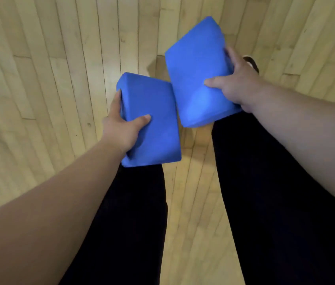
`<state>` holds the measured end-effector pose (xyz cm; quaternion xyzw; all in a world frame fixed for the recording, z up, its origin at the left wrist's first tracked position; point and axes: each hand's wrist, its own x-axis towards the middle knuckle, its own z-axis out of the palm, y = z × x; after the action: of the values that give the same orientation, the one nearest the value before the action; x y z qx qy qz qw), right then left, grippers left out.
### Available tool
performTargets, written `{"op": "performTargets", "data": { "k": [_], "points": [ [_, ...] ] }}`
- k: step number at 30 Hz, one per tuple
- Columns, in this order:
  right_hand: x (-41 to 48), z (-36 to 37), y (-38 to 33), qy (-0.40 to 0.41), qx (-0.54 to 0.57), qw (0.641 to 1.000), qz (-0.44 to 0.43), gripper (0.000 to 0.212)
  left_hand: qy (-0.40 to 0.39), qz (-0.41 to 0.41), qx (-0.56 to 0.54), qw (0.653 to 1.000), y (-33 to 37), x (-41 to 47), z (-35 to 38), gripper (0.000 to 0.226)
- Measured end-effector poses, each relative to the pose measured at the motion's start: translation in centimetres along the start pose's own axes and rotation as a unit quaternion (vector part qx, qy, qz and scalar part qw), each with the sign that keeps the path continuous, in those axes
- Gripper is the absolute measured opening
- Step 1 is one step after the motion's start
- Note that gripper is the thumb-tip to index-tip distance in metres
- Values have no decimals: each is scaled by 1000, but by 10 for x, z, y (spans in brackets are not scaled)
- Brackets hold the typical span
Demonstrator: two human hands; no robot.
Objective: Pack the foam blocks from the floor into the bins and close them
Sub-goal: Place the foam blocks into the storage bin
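Observation:
I hold two blue foam blocks in the air above a wooden floor. My left hand (122, 128) grips the lower block (154, 103) at its left side, thumb on top and fingers wrapped round the edge. My right hand (234, 85) grips the higher, larger-looking block (195, 64) at its right side, thumb across its face. The two blocks touch at one corner near the middle of the view. No bin is in sight.
Light wooden floorboards (49, 89) fill the view all around. My legs in dark trousers (275, 192) stand below the blocks, and the tip of a shoe (252, 63) shows behind my right hand.

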<state>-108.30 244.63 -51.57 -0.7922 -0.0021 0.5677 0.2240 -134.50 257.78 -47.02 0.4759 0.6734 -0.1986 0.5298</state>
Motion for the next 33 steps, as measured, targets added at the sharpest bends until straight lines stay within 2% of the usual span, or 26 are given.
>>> {"op": "performTargets", "data": {
  "k": [3, 5, 8, 12, 17, 21, 25, 28, 33],
  "points": [
    [-98, -43, -4, 57, 104, 993, 25, 108, 35, 50, 139, 988, 75, -98, 5, 95],
    [-179, -85, -5, 107, 196, 974, 36, 98, 26, 109, 230, 967, 129, -170, 12, 95],
    [-300, -162, 14, 217, 311, 923, 70, 84, -37, 212, 331, 919, 212, -277, 40, 96],
    [-432, -257, 59, 318, 388, 856, 121, 77, -119, 340, 417, 834, 296, -401, 111, 97],
    [-553, -347, 110, 395, 421, 801, 160, 78, -205, 432, 419, 772, 352, -529, 228, 98],
    [-619, -402, 136, 484, 446, 735, 162, 80, -282, 486, 399, 724, 379, -620, 315, 102],
    [-666, -439, 150, 557, 484, 656, 157, 85, -350, 551, 391, 649, 411, -704, 374, 96],
    [-694, -478, 149, 597, 491, 615, 154, 86, -390, 599, 366, 596, 449, -761, 410, 96],
    [-728, -570, 127, 698, 459, 532, 137, 87, -447, 668, 294, 517, 530, -841, 472, 89]
  ]
}}
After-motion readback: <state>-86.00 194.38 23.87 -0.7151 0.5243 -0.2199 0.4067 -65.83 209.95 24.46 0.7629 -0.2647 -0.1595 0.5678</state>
